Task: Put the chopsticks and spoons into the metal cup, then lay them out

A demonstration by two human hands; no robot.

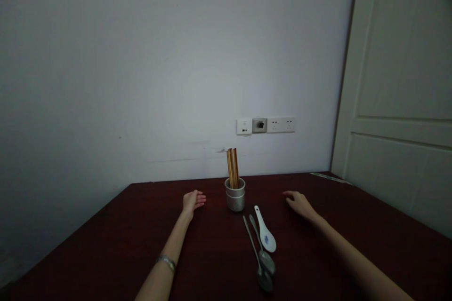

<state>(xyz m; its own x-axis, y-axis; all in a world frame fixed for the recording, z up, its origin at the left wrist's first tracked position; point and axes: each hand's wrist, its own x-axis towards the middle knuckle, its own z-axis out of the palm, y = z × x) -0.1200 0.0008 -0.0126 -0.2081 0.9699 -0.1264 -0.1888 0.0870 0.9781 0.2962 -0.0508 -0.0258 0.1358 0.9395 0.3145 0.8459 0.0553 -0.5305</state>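
Note:
My left hand [193, 201] rests on its side on the dark red table, left of a metal cup, fingers stretched out and nothing in them. My right hand [299, 202] lies on the table to the right, empty, its fingers loosely bent and partly hidden behind the hand. Between the hands stands the metal cup [235, 200], holding several wooden chopsticks [232, 168] upright. In front of it lie a white porcelain spoon [265, 235] with a blue mark, a metal spoon [266, 259] and a long-handled metal spoon [263, 276], their bowls towards me. Neither hand touches them.
The dark red table [116, 225] meets a pale wall [176, 80] at the back. Sockets [280, 124] and a switch plate [259, 125] sit low on that wall. A pale panelled door [399, 103] stands at the right. A thin strip [330, 178] lies along the table's back right edge.

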